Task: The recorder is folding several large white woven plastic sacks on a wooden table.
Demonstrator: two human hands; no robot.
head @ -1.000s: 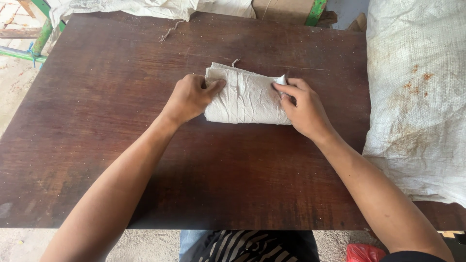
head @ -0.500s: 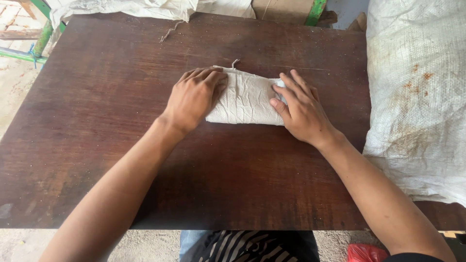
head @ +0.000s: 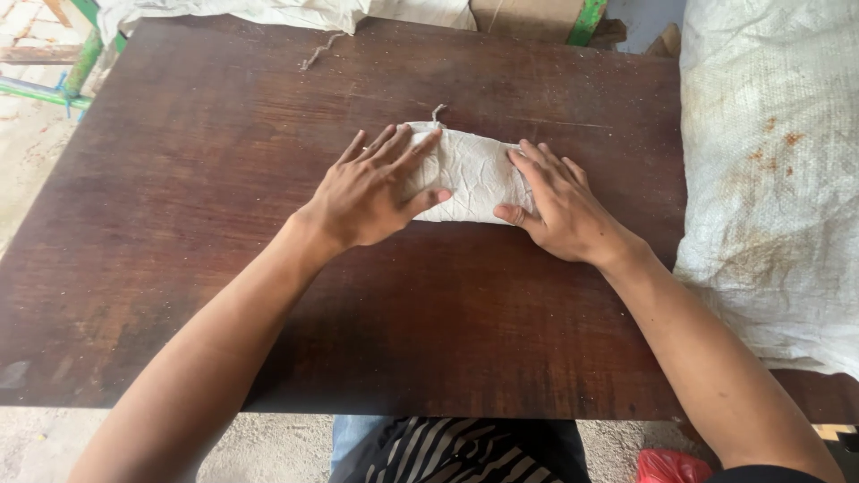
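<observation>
Fingers (head: 394,148) of left hand (head: 376,192) spread apart and laid flat across left part of folded cloth (head: 470,170), palm down, thumb reaching toward near edge; nothing gripped. Fingers of right hand (head: 559,201) likewise apart and flat, covering right end of cloth, thumb tucked along near edge. Both hands open, pressing downward, apparently to flatten folds and hold bundle in shape. Cloth white, crinkled, folded into compact oblong, lying near middle of bench (head: 224,179), slightly toward far side. Short loose thread (head: 438,112) projecting from far edge of cloth. Bench dark brown, worn, wooden, offering firm flat surface for pressing. Second loose string (head: 320,51) lying apart near far edge. Stained white sack (head: 769,170) resting on right side of bench, well apart from cloth. More pale fabric (head: 268,11) draped along far edge.
</observation>
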